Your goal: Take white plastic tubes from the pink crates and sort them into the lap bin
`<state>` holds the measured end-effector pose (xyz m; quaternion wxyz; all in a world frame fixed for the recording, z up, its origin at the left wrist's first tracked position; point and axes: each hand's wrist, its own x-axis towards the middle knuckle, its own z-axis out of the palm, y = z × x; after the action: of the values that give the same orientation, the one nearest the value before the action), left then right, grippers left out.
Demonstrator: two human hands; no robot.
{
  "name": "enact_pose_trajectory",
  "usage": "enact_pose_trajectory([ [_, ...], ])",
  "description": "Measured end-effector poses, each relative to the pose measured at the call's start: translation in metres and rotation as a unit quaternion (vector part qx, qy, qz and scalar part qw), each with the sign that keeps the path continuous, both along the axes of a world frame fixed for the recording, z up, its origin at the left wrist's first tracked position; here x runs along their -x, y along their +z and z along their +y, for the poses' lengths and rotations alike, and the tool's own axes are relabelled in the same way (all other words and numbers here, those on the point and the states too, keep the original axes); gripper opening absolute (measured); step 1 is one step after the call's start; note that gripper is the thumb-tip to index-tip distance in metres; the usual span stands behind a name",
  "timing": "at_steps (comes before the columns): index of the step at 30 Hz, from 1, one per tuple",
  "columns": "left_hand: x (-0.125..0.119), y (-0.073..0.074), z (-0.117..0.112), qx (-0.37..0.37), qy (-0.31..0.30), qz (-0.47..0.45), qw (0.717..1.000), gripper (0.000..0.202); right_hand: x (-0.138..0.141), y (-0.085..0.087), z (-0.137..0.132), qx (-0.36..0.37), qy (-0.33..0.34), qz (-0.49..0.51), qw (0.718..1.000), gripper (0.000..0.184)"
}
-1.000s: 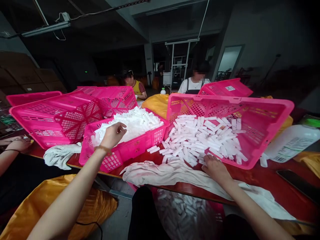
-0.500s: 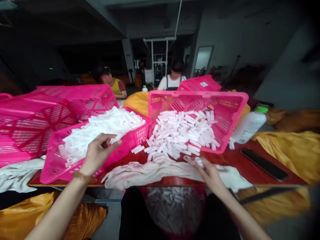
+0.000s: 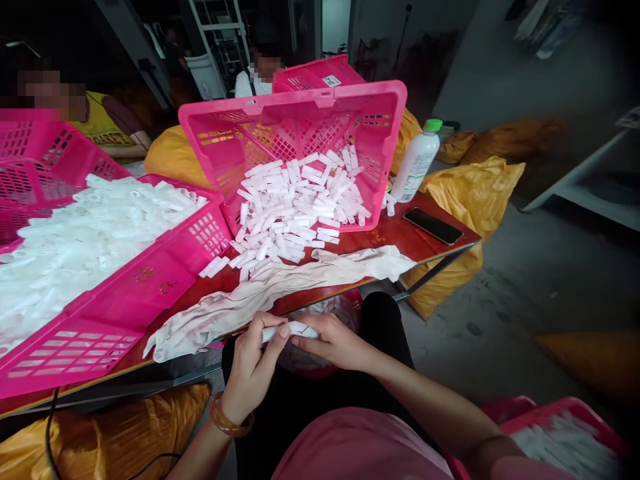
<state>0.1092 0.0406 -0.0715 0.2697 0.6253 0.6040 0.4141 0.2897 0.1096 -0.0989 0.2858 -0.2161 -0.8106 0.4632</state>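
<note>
Above my lap, just in front of the table edge, my two hands meet. My left hand [image 3: 255,370], with a bracelet on its wrist, pinches a short white tube [image 3: 269,334] between thumb and fingers. In my right hand [image 3: 339,341] is a white cylindrical piece with dark marks [image 3: 303,329], its end against or close to the left one; whether they are joined I cannot tell. A tilted pink basket [image 3: 385,167] ahead spills many white pieces [image 3: 295,207] onto the red table [image 3: 370,257]. The pink basket at left [image 3: 150,287] is heaped with white tubes [image 3: 100,227].
A wrinkled white cloth [image 3: 280,283] lies along the table's front edge. At right are a phone [image 3: 434,225] and a green-capped bottle [image 3: 416,163]. Yellow sacks [image 3: 470,193] stand around the table. Two people sit opposite. Another pink basket [image 3: 575,413] is at lower right.
My view has swung right and down. Both hands have left the table area and come together over my lap, each with a white piece in its fingers.
</note>
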Motion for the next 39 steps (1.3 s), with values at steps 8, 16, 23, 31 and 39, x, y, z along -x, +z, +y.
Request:
enact_pose_trajectory([
  [8, -0.011, -0.024, -0.009, -0.01, -0.003, -0.008, 1.0, 0.03, -0.001, -0.01, -0.006, -0.065, -0.029, -0.033, 0.997, 0.017],
  [16, 0.009, -0.007, -0.002, -0.002, -0.071, 0.017, 0.997, 0.016, -0.002, -0.01, -0.002, 0.127, 0.096, 0.047, 0.986, 0.017],
  [23, -0.006, -0.008, -0.013, 0.067, -0.028, -0.041, 0.997, 0.029, -0.005, -0.019, -0.01, 0.068, -0.035, -0.024, 0.997, 0.014],
  [31, 0.008, -0.022, -0.014, 0.022, -0.133, -0.01, 0.991, 0.02, -0.008, -0.026, -0.01, 0.462, 0.181, 0.057, 0.866, 0.009],
  [39, 0.002, -0.031, -0.036, 0.121, -0.14, -0.038, 0.982, 0.031, -0.003, -0.033, -0.017, 0.191, 0.113, -0.006, 0.975, 0.004],
])
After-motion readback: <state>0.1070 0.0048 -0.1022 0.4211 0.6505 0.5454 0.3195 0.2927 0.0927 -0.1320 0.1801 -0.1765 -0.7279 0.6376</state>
